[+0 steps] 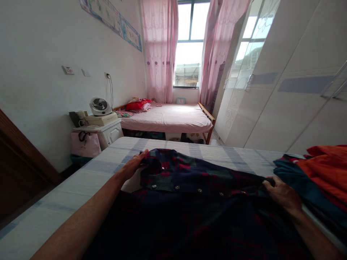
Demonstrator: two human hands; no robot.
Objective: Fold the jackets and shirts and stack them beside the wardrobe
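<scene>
A dark navy shirt with red and green patches lies across the near bed, its row of shiny buttons running from left to right. The collar end is at the left, where my left hand pinches the edge of the cloth. At the other end my right hand grips the shirt's edge between thumb and fingers. The front strip is pulled fairly straight between both hands. Nearer to me, the rest of the fabric falls into deep shadow, so its folds are hard to make out.
Folded clothes, orange and teal, are piled to the right on the striped sheet. Beyond stand a pink-covered bed, a white cabinet with a fan, and a white wardrobe along the right wall.
</scene>
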